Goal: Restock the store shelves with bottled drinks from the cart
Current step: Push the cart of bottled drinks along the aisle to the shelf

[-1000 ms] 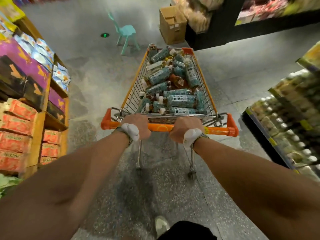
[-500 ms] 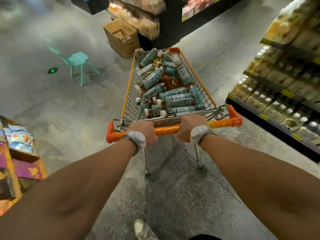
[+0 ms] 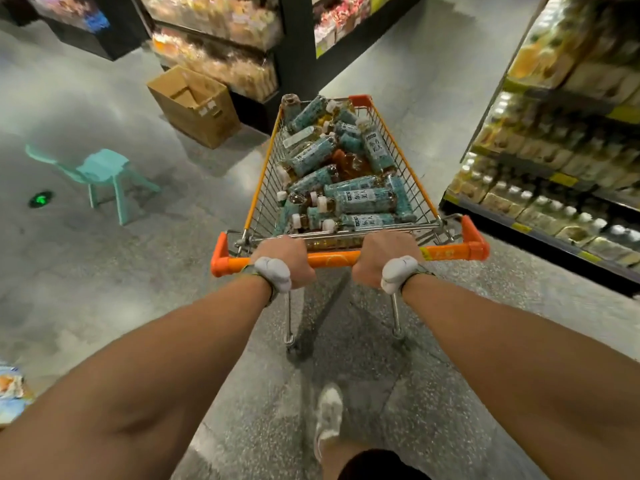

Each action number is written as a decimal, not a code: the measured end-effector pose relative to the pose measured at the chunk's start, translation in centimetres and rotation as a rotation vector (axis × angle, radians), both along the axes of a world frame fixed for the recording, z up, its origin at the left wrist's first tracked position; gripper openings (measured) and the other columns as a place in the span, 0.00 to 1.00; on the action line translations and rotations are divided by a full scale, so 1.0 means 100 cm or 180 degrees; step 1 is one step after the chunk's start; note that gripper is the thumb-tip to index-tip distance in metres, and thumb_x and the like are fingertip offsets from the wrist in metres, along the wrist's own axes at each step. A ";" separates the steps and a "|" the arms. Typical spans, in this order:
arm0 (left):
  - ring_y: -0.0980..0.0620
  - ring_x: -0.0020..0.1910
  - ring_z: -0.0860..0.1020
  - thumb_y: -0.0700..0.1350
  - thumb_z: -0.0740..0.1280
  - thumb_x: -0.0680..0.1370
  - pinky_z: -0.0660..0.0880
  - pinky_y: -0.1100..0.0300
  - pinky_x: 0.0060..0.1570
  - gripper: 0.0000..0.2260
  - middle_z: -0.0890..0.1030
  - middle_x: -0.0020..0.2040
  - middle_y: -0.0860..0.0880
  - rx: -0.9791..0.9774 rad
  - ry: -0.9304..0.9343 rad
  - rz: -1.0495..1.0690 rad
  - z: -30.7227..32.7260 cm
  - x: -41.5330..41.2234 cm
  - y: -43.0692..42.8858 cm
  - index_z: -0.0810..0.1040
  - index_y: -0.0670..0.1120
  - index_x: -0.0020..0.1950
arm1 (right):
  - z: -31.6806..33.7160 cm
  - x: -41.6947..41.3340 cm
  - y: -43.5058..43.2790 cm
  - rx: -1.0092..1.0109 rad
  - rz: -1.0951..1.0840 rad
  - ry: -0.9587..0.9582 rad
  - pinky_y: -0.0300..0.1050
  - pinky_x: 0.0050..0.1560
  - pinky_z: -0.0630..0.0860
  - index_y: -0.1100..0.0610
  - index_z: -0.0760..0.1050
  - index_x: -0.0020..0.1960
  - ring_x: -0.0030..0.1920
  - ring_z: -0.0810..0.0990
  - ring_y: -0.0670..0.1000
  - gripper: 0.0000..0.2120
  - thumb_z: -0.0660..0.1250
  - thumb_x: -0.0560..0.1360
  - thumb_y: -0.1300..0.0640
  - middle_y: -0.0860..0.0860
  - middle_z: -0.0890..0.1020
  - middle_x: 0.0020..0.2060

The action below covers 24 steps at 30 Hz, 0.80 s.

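Bottled drinks (image 3: 346, 174): heaped on their sides in cart (image 3: 265, 188) basket, from frame centre toward 12 o'clock. Teal labels, white caps. Lower layers hidden, label print unreadable.
Left hand (image 3: 287, 258), right hand (image 3: 379, 258): both wrapped round orange handle (image 3: 332, 259), fingertips hidden behind bar.
White wrist units (image 3: 273, 273): make unclear.
Store shelves (image 3: 554, 150): 3 o'clock of cart, stocked, blurred, cut by frame edge.
Cardboard box (image 3: 195, 105): 10 o'clock.
Teal chair (image 3: 100, 174): 9 o'clock.
Shoe (image 3: 329, 414): 6 o'clock.

Grey speckled floor (image 3: 270, 393), teal plastic chair (image 3: 104, 166), open cardboard box (image 3: 197, 109)
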State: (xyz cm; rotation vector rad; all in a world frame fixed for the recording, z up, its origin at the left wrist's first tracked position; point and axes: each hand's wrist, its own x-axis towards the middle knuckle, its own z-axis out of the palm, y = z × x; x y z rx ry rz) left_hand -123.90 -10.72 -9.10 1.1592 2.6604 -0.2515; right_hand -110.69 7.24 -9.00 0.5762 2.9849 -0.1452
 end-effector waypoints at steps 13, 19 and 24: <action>0.49 0.25 0.77 0.54 0.63 0.65 0.71 0.62 0.26 0.09 0.77 0.28 0.51 0.0170 -0.0023 -0.0460 -0.003 -0.212 0.081 0.76 0.49 0.33 | 0.003 -0.185 0.059 -0.0062 -0.0705 -0.0076 0.35 0.26 0.64 0.55 0.74 0.26 0.22 0.73 0.50 0.14 0.64 0.60 0.44 0.48 0.74 0.20; 0.49 0.22 0.74 0.56 0.63 0.64 0.68 0.63 0.23 0.10 0.76 0.26 0.51 0.0254 0.0030 -0.0784 -0.011 -0.310 0.128 0.74 0.50 0.32 | 0.009 -0.266 0.090 -0.0017 -0.0901 -0.0151 0.35 0.27 0.63 0.53 0.75 0.27 0.22 0.74 0.50 0.15 0.63 0.63 0.43 0.47 0.75 0.21; 0.50 0.21 0.74 0.56 0.63 0.63 0.69 0.64 0.23 0.10 0.75 0.25 0.53 0.0279 0.0033 -0.1071 -0.016 -0.407 0.172 0.74 0.50 0.30 | 0.009 -0.349 0.116 0.0097 -0.1145 -0.0186 0.35 0.26 0.62 0.54 0.75 0.28 0.22 0.73 0.50 0.14 0.63 0.63 0.44 0.47 0.75 0.21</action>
